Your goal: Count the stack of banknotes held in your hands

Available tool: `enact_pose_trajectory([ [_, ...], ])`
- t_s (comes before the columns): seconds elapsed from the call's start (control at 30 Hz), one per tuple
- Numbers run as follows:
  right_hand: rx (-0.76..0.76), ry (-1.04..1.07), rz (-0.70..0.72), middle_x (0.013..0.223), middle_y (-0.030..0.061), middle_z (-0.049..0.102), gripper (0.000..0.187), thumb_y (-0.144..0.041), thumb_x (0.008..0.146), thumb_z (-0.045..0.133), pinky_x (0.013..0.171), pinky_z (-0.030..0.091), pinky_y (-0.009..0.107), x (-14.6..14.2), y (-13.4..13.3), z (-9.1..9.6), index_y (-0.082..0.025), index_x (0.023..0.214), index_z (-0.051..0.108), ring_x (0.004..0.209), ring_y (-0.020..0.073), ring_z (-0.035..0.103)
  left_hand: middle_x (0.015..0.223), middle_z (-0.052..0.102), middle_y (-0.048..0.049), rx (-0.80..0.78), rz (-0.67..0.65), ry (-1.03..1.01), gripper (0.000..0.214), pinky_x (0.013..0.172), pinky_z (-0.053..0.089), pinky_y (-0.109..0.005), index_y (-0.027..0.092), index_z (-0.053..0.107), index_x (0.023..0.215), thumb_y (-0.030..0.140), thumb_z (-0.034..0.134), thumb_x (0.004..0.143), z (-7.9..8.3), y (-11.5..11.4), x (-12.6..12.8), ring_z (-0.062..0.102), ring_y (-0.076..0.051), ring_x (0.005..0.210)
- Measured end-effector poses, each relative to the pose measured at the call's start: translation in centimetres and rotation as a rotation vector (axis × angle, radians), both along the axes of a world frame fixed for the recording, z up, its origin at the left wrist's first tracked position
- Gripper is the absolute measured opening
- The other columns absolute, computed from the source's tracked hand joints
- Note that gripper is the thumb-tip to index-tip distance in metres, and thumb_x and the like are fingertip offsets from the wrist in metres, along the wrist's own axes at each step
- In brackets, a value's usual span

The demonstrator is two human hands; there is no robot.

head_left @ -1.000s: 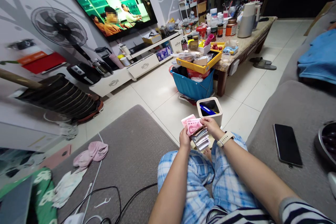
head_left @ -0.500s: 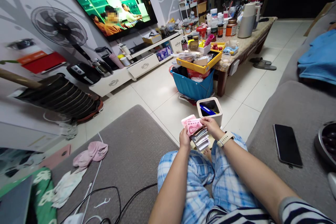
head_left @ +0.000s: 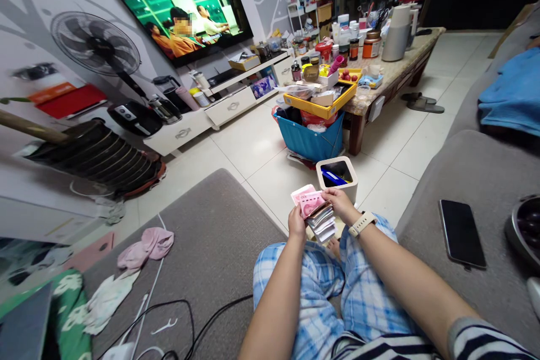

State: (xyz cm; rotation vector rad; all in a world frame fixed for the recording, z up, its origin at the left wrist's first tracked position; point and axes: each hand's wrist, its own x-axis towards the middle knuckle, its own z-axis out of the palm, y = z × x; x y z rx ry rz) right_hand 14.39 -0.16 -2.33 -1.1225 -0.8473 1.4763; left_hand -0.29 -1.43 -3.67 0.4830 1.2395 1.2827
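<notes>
I sit on a grey sofa (head_left: 211, 247) with my knees in blue checked trousers (head_left: 320, 281). Both hands hold a stack of banknotes (head_left: 318, 215) out past my knees. My left hand (head_left: 296, 224) grips the stack's left edge, thumb on the top pink note (head_left: 309, 201). My right hand (head_left: 341, 203), with a pale watch (head_left: 361, 223) on the wrist, pinches the right side of the notes. The lower notes fan out below, white and brown.
A small white bin (head_left: 337, 175) stands on the tiled floor just beyond the notes. A blue basket (head_left: 310, 138) and a cluttered coffee table (head_left: 379, 76) lie further out. A black phone (head_left: 462, 232) rests on the sofa at right. Cables (head_left: 169, 320) and cloths (head_left: 143, 244) lie at left.
My hands and the banknotes have barely moved. Only the picture on the television has changed.
</notes>
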Motion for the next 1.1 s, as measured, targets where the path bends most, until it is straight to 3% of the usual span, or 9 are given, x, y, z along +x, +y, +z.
enact_pose_trajectory([
  [0.3, -0.001, -0.003, 0.050, 0.046, -0.0024, 0.050, 0.035, -0.053, 0.069, 0.065, 0.053, 0.031, 0.028, 0.1, 0.0, 0.1, -0.019, 0.070, 0.059, 0.046, 0.0129, 0.043, 0.059, 0.060, -0.0004, 0.010, 0.040, -0.025, 0.029, 0.060, 0.043, -0.028, 0.016, 0.061, 0.067, 0.042, 0.071, 0.060, 0.0, 0.2, 0.0, 0.056, -0.016, 0.058],
  [0.43, 0.008, -0.032, 0.042, 0.051, -0.0023, 0.052, 0.031, -0.047, 0.067, 0.069, 0.055, 0.033, 0.028, 0.2, -0.2, 0.4, -0.019, 0.069, 0.058, 0.050, 0.0129, 0.044, 0.056, 0.057, 0.0012, 0.002, 0.022, -0.021, 0.029, 0.057, 0.041, -0.027, 0.017, 0.059, 0.064, 0.042, 0.072, 0.060, 0.0, 0.2, -0.1, 0.054, -0.015, 0.054],
  [0.6, 0.005, -0.062, -0.044, 0.063, -0.0019, 0.055, 0.032, -0.043, 0.061, 0.074, 0.061, 0.037, 0.028, 0.2, 0.1, -0.3, -0.019, 0.070, 0.056, 0.061, 0.0141, 0.049, 0.069, 0.068, -0.0048, 0.029, -0.032, -0.023, 0.031, 0.066, 0.046, -0.030, 0.014, 0.067, 0.074, 0.040, 0.075, 0.059, 0.2, 0.1, -0.1, 0.063, -0.020, 0.067],
  [0.77, -0.002, -0.068, -0.024, 0.067, -0.0009, 0.056, 0.035, -0.047, 0.061, 0.074, 0.064, 0.039, 0.028, 0.1, 0.5, -1.2, -0.019, 0.072, 0.056, 0.065, 0.0155, 0.050, 0.087, 0.073, -0.0115, 0.055, -0.089, -0.044, 0.040, 0.079, 0.048, -0.035, 0.010, 0.072, 0.089, 0.036, 0.077, 0.058, 0.5, -0.1, 0.0, 0.067, -0.025, 0.083],
  [1.1, 0.014, -0.065, -0.042, 0.059, -0.0022, 0.051, 0.035, -0.049, 0.061, 0.073, 0.061, 0.035, 0.028, 0.3, 0.2, -0.3, -0.019, 0.063, 0.055, 0.060, 0.0141, 0.044, 0.090, 0.073, -0.0139, 0.077, -0.125, -0.065, 0.045, 0.081, 0.049, -0.036, 0.008, 0.072, 0.092, 0.036, 0.078, 0.058, 0.1, 0.0, 0.2, 0.068, -0.028, 0.087],
])
